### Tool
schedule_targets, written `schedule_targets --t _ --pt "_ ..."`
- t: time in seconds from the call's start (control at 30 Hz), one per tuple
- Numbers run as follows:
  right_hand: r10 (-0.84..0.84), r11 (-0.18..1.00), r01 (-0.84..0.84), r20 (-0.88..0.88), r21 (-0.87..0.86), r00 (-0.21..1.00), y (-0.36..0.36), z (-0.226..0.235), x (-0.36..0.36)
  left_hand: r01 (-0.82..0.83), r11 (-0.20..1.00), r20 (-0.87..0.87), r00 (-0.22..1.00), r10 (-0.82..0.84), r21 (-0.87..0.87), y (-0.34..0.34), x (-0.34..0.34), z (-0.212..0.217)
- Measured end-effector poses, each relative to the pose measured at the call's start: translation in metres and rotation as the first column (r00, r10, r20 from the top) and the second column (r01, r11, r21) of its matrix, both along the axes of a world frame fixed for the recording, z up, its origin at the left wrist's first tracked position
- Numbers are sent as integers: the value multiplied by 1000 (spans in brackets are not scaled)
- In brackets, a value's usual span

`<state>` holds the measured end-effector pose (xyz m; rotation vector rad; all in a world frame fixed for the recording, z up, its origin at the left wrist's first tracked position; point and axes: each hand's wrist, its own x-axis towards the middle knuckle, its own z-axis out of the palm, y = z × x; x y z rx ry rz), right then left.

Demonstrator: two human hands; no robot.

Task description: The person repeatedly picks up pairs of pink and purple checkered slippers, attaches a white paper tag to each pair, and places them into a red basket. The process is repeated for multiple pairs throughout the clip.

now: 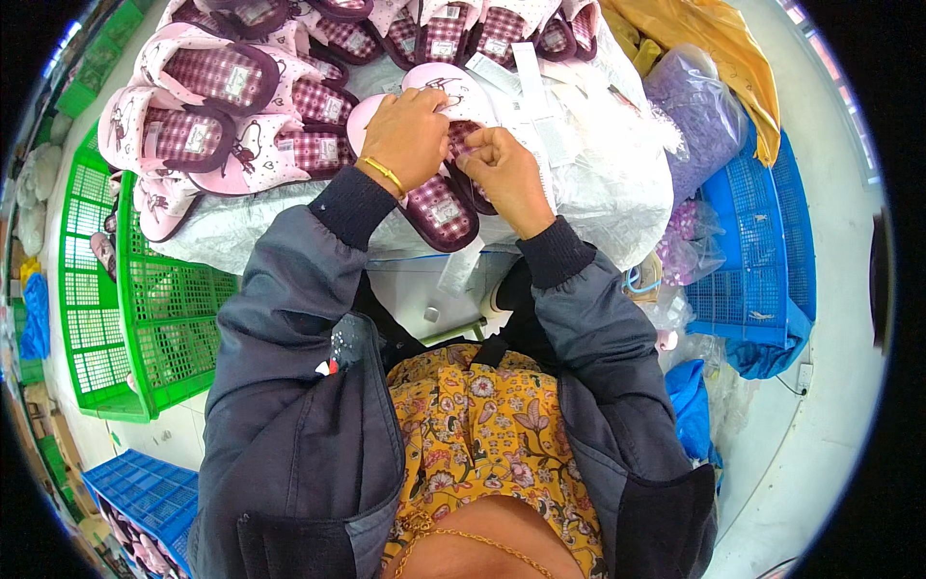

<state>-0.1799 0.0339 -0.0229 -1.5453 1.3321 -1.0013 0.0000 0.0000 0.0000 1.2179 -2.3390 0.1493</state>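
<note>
The left hand [410, 130], with a gold bangle at the wrist, is laid palm-down over the toe of a pink slipper [424, 145], its fingers curled around the upper's front edge. The right hand [506, 174] is closed in a pinch at the inner side of the same slipper, thumb and fingertips pressed together on something too small to be made out. The slipper has a pink upper and a maroon checked insole, and it is held just above the near edge of a white sack-covered table [598, 193], directly ahead of the person's chest.

More slippers of the same kind [231, 106] are laid out in rows across the table's left and far parts. At least 2 white paper tags [531, 82] are seen just beyond the right hand. A clear bag of purple pieces [699, 111] rests at the table's right, with a yellow cloth [714, 43] behind it. A blue crate [757, 246] stands to the right, and a green crate [145, 318] to the left.
</note>
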Motion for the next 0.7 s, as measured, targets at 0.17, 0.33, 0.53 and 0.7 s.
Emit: schedule_targets --t 0.17,0.33,0.53,0.7 --pt "-6 999 4 -39 -54 999 -10 3 11 -15 999 31 999 13 49 -13 13 4" --pt "28 998 -36 -139 -56 990 -10 4 5 5 995 -2 1000 -5 99 -12 10 -2" --pt "56 998 -62 -214 -22 975 -16 8 3 11 992 11 1000 -13 124 -10 8 -5" --pt "22 998 -36 -229 -57 973 -17 4 3 10 987 28 1000 -15 163 -9 4 -5"
